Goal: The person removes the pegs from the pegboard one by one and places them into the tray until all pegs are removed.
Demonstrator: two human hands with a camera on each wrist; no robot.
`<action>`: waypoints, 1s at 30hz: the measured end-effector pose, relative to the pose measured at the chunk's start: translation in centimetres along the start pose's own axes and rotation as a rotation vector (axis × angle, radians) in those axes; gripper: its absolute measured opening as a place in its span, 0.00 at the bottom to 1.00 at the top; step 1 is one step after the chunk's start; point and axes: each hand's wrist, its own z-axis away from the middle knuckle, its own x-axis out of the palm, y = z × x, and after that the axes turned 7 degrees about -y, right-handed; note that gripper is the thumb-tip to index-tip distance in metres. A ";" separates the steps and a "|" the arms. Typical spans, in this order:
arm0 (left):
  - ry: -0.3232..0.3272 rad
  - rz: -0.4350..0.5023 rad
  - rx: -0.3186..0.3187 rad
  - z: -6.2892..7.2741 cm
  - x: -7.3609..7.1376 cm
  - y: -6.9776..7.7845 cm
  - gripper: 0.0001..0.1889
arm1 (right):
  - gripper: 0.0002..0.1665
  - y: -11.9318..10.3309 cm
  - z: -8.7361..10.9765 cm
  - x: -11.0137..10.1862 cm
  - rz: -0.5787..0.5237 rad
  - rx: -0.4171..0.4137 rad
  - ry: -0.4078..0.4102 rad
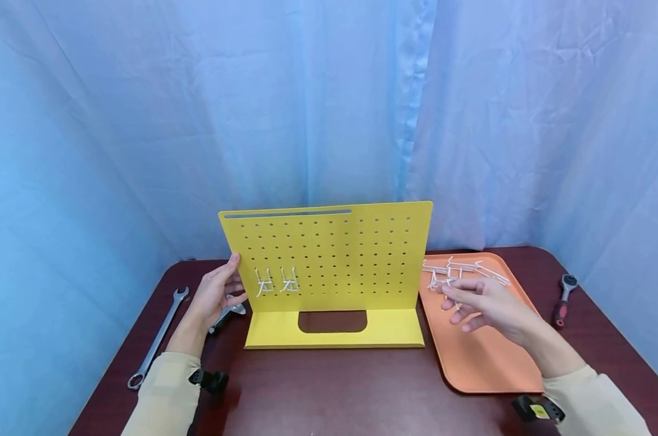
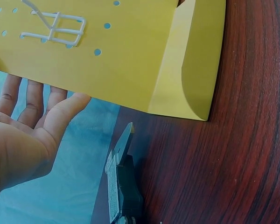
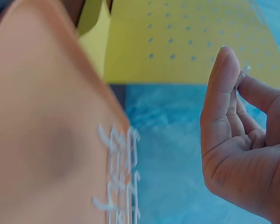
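Left-hand grip (image 1: 217,292) pinches the left edge of an upright yellow perforated pegboard (image 1: 340,261) bearing two white wire hooks (image 1: 289,283), where an uneven pull might tip it. Open room lies before it on the reddish-brown wood-grained tabletop (image 1: 318,393); just beside its right edge, over an orange rounded tray (image 1: 471,363), the right-hand grip (image 1: 484,304) narrowly pinches a mostly hidden white piece (image 3: 246,70), which could drop if fingers loosen.

Room before yellow pegboard (image 1: 334,254); 2 white hooks (image 1: 289,289) jut, lower left
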 end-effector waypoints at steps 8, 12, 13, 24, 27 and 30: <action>0.003 -0.009 0.003 0.0 0.1 0.0 0.37 | 0.20 1.9 0.7 -3.8 0.100 0.071 -0.034; 0.012 -0.011 -0.004 0.0 0.1 0.0 0.38 | 0.18 2.7 0.6 -4.9 0.094 0.088 -0.049; 0.012 -0.010 -0.004 0.0 0.1 0.0 0.38 | 0.18 2.9 0.5 -5.1 0.092 0.090 -0.051; 0.014 -0.002 -0.002 -0.1 0.0 0.0 0.38 | 0.24 5.0 -0.5 -6.3 0.088 0.108 -0.166; 0.017 -0.001 -0.003 -0.1 0.0 0.0 0.38 | 0.25 5.8 -0.8 -6.5 0.070 0.136 -0.183; 0.014 -0.003 -0.003 -0.1 0.0 -0.1 0.38 | 0.25 6.4 -1.0 -6.6 0.042 0.169 -0.194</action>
